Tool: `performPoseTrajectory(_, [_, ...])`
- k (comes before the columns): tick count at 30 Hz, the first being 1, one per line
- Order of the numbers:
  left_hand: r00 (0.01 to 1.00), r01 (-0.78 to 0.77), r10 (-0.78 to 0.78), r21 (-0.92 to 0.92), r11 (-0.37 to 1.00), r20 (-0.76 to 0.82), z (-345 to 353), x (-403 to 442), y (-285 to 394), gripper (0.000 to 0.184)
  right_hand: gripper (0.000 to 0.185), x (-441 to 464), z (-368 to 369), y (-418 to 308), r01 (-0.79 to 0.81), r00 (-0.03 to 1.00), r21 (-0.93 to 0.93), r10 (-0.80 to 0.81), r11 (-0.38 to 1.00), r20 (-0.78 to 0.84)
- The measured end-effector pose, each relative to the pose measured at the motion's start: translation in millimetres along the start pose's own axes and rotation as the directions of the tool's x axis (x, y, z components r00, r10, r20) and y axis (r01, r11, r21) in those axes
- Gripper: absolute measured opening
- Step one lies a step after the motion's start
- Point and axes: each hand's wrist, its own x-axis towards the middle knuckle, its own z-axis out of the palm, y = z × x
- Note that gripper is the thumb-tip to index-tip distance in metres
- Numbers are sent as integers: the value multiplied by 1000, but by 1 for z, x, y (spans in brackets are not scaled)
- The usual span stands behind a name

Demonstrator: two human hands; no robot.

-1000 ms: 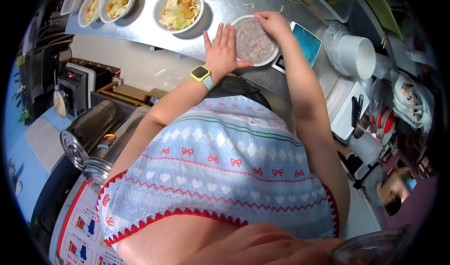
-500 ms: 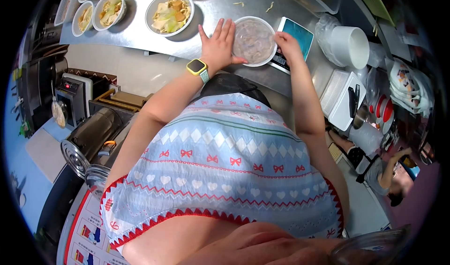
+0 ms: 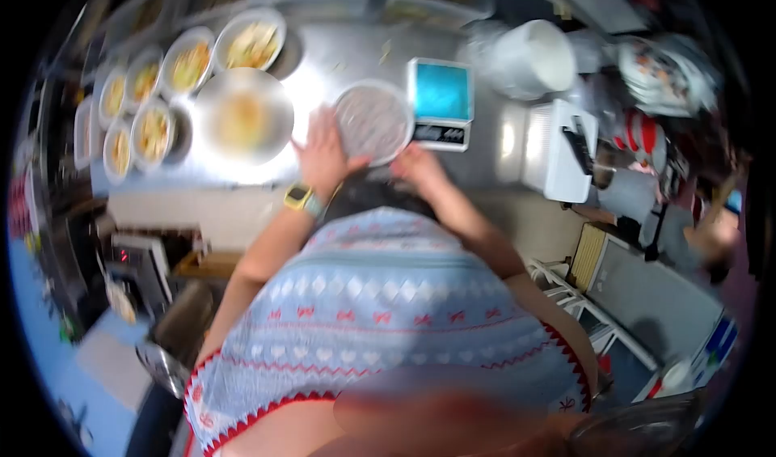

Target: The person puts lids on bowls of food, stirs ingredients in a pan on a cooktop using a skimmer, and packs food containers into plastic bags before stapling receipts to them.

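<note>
So the bowls [image 3: 170, 151] on the left already have food in them, yellowish and pale bits (one's mostly glare, sorry). Left hand [image 3: 321, 154] is spread wide against the left side of the tub [image 3: 409, 121]. That's on the counter [image 3: 339, 61], filled with greyish stuff; can't tell if it's lidded. Right hand [image 3: 419, 166]'s by its lower right rim, grip unclear, near the scale [image 3: 440, 97].
</note>
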Motion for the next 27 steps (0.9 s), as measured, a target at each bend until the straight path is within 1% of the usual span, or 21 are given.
performPoseTrajectory(1, [999,20,-20,-28,999,26,1,-2,0,119,19,5,-7,13,43,997,-59,-39,997,72])
performPoseTrajectory(3, [990,-73,65,-59,996,-122,43,-6,-18,118,18,-5,1,5,15,993,-74,-6,997,120])
performPoseTrajectory(4, [986,-89,79,-63,994,-145,54,-7,-23,118,18,-10,6,4,28,995,-64,-21,998,98])
performPoseTrajectory(7, [977,-112,103,-38,993,-184,44,-10,-14,117,18,-5,17,10,107,994,-65,-106,992,10])
performPoseTrajectory(8, [985,-80,74,-36,996,-155,40,-9,-11,117,19,-28,21,-21,-41,999,-82,43,996,32])
performPoseTrajectory(9, [992,-47,43,-30,998,-123,38,-12,-10,116,20,-28,21,-20,-90,992,-4,90,996,89])
performPoseTrajectory(10, [982,-59,60,8,998,-179,39,-14,-8,115,21,-23,19,-15,-82,989,-12,83,997,125])
performPoseTrajectory(11, [979,-73,74,13,997,-190,46,-14,-11,115,21,-20,20,-11,-75,984,-18,77,997,162])
performPoseTrajectory(12, [974,-102,92,-36,994,-209,56,-12,-15,114,22,-20,22,-10,-103,982,29,97,994,163])
performPoseTrajectory(13, [967,-130,108,-85,988,-230,64,-11,-21,114,20,-13,18,-4,-157,966,2,153,988,208])
performPoseTrajectory(14, [950,-199,167,-101,975,-262,63,-12,-23,104,20,-10,17,0,-170,961,-4,166,985,219])
performPoseTrajectory(15, [948,-203,171,-97,974,-269,66,-13,-28,104,19,-7,18,7,-186,955,-10,184,982,233])
performPoseTrajectory(16, [949,-227,199,-93,970,-243,68,-12,-32,96,19,-3,19,13,-144,960,29,132,989,248])
performPoseTrajectory(17, [938,-263,229,-105,959,-260,70,-14,-34,88,20,-5,23,12,-148,967,75,128,986,219])
performPoseTrajectory(19, [911,-335,288,-125,934,-294,74,-17,-40,73,22,-8,21,6,-164,940,-15,161,986,302])
performPoseTrajectory(20, [922,-347,279,-252,903,-267,74,-21,-41,69,23,-7,24,5,-165,938,-35,168,986,304])
performPoseTrajectory(23, [935,-337,240,-453,825,-259,79,-34,-40,56,23,-3,27,5,-156,939,-44,162,987,305])
performPoseTrajectory(24, [980,-197,129,-732,652,-149,93,-38,-45,51,24,-1,27,7,-150,937,-21,149,988,316])
performPoseTrajectory(25, [999,-43,29,-877,478,-33,105,-39,-51,44,24,0,28,11,-148,935,6,138,989,327])
performPoseTrajectory(26, [993,102,-74,-967,233,87,110,-40,-52,36,25,0,29,10,-151,937,18,137,988,320])
performPoseTrajectory(27, [964,202,-173,-979,-23,202,115,-40,-53,29,25,0,28,11,-150,937,21,136,988,321])
